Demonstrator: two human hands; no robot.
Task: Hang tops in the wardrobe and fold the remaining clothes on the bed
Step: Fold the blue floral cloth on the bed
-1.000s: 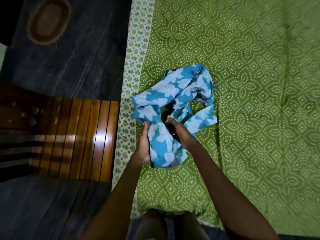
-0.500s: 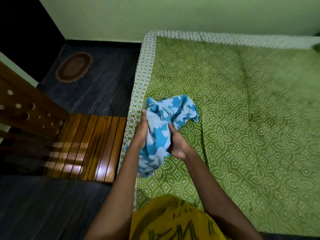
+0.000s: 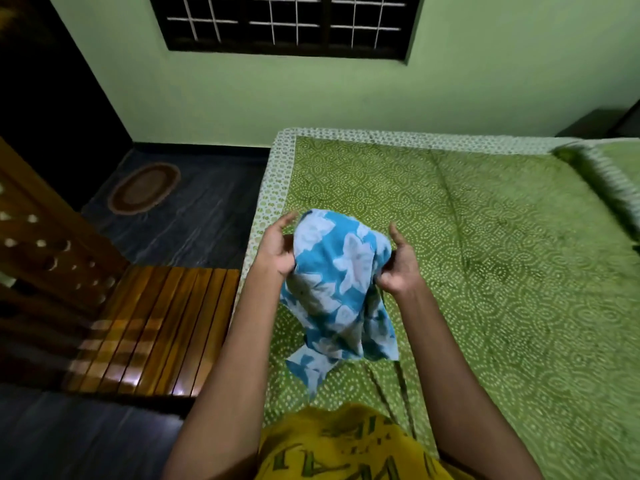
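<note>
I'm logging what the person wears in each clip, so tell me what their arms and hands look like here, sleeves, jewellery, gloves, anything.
Both forearms are bare right up to the bottom edge of the picture, with no sleeves in view. The left hand and right hand wear no gloves, and no rings, watch or bracelets show. The only clothing visible is a mustard-yellow top with green lettering, at the bottom of the view.

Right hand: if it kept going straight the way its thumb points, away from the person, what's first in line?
Likely the green patterned bedsheet: the right hand, gripping the blue and white floral cloth, points over bare bed toward the green wall. Nothing else shows in that line, though depth is unclear.
</note>
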